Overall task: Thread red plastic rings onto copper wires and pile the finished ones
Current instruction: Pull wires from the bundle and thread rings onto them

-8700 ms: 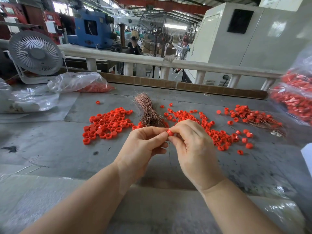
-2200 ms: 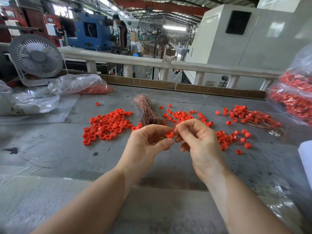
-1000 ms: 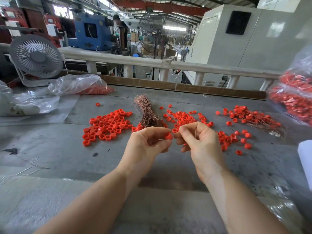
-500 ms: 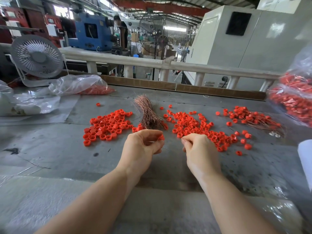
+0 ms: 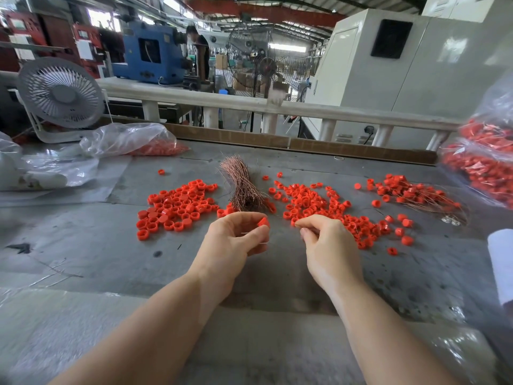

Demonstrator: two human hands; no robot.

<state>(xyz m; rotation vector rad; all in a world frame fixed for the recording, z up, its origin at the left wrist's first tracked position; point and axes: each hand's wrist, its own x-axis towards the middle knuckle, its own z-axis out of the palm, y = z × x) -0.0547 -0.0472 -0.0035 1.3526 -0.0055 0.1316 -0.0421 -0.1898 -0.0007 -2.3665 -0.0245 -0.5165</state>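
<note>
My left hand (image 5: 233, 240) pinches one red plastic ring (image 5: 263, 222) between thumb and fingers above the grey table (image 5: 83, 245). A short way to its right, my right hand (image 5: 327, 243) pinches the end of a thin copper wire (image 5: 297, 225) between thumb and forefinger. A bundle of copper wires (image 5: 243, 187) lies just beyond both hands. Loose red rings lie in a left heap (image 5: 175, 207) and a middle heap (image 5: 319, 204). Rings with wires through them are piled at the right (image 5: 410, 190).
A white desk fan (image 5: 59, 93) stands at the back left beside clear plastic bags (image 5: 125, 140). A bag full of red rings (image 5: 485, 162) bulges at the right edge. A white roll (image 5: 502, 262) sits lower right. A railing (image 5: 249, 102) borders the table's far side.
My hands were together working one ring and a wire at chest height; they have since dropped toward the table and drawn apart, ring in the left, wire end in the right.
</note>
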